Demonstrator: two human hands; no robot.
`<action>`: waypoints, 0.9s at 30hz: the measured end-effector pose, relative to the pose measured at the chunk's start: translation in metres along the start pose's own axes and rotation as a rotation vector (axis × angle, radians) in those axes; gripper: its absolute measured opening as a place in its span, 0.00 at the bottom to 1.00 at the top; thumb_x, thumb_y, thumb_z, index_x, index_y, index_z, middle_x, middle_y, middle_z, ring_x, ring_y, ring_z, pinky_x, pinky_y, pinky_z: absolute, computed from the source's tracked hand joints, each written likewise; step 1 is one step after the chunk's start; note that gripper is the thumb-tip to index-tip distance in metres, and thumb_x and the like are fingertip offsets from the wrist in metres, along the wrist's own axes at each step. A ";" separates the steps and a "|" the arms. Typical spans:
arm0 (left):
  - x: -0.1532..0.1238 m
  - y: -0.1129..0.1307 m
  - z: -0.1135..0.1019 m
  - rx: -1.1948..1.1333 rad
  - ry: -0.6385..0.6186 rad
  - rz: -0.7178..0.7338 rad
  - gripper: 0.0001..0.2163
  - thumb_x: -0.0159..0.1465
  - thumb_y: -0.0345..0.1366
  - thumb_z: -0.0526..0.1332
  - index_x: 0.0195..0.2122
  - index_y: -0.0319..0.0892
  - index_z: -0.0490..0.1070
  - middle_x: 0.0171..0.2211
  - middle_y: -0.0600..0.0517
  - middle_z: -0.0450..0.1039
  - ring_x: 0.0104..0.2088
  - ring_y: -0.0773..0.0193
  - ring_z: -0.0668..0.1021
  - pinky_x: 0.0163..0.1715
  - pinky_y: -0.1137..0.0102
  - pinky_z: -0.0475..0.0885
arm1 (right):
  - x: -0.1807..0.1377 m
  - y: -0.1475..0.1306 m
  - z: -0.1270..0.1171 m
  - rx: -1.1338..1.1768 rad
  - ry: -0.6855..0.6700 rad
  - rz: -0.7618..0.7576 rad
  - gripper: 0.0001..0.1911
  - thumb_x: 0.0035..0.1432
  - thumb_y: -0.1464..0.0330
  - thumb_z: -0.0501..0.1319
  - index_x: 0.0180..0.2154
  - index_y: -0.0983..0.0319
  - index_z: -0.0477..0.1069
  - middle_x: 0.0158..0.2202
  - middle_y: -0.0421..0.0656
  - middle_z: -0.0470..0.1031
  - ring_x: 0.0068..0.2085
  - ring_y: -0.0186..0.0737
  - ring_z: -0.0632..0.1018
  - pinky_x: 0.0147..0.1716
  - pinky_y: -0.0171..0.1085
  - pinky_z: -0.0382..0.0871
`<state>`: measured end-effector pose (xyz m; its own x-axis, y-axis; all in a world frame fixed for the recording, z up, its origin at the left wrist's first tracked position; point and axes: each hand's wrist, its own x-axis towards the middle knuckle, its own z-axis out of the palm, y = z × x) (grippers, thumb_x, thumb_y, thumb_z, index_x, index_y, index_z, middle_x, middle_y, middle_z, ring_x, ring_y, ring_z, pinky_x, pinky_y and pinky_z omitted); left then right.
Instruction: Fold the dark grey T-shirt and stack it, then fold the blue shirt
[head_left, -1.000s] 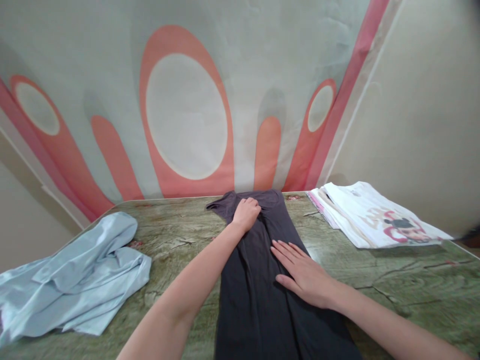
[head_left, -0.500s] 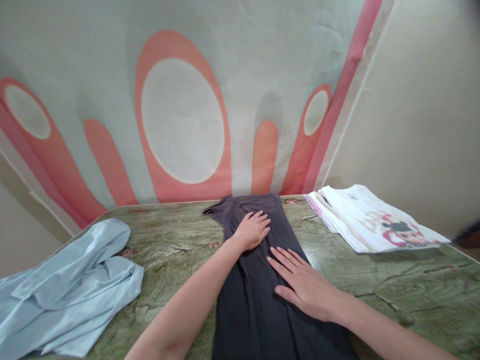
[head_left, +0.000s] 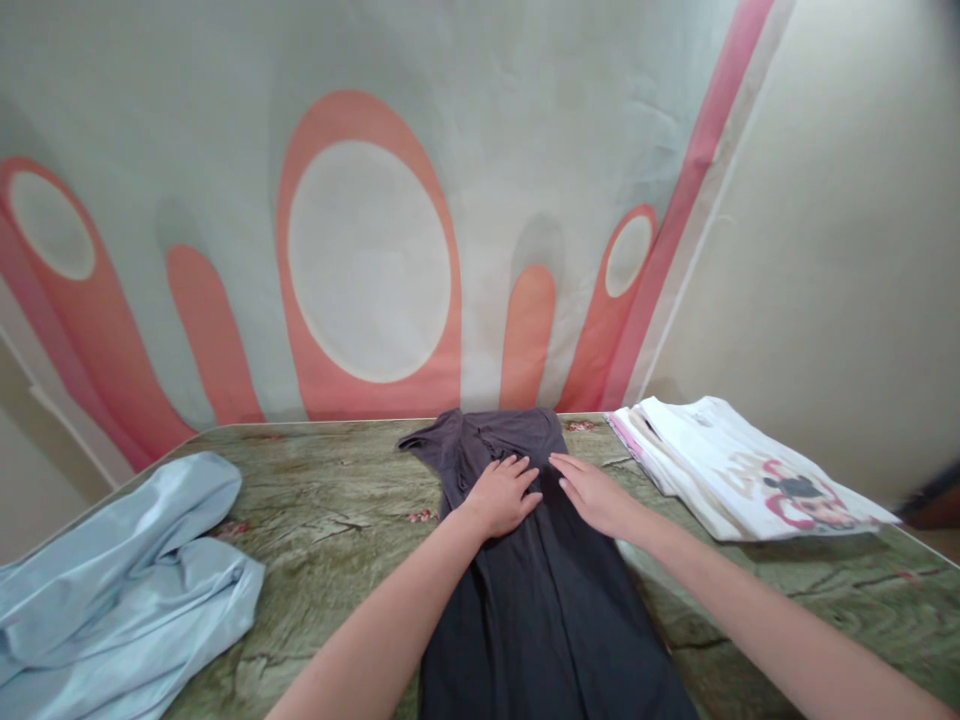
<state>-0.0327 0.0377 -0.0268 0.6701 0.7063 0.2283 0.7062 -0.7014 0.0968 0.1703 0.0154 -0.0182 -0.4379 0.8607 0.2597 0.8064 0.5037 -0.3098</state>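
A dark garment [head_left: 540,620], black to charcoal, lies lengthwise down the middle of the table, with a short sleeve sticking out at its far left. My left hand [head_left: 504,497] rests palm down on its upper part, fingers spread over gathered folds. On the garment's right edge, a little to the right of that, is my right hand [head_left: 596,495]. Its fingers are stretched out and point left, and nothing shows in its grasp. Creases run along the cloth toward me.
The wood-patterned table [head_left: 322,510] reaches back to a printed wall covering [head_left: 495,120]. At the right sits a stack of folded white shirts [head_left: 720,470], the top one bearing a cartoon print. A crumpled light-blue garment [head_left: 127,590] lies at the left edge.
My right hand has slid away from me along the dark garment to its upper right edge. My left hand stays on the folds. The view has tilted slightly upward.
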 end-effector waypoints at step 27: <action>-0.003 0.008 -0.003 -0.010 0.021 -0.027 0.23 0.63 0.48 0.48 0.55 0.44 0.61 0.57 0.46 0.59 0.56 0.50 0.62 0.53 0.56 0.57 | 0.045 0.051 0.032 -0.120 0.044 0.078 0.24 0.62 0.60 0.43 0.54 0.65 0.63 0.58 0.49 0.60 0.58 0.43 0.60 0.58 0.44 0.50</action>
<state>-0.0295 0.0293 -0.0237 0.6461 0.7226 0.2457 0.7213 -0.6834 0.1130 0.1792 0.0825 -0.0517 -0.3559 0.8917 0.2797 0.8804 0.4203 -0.2196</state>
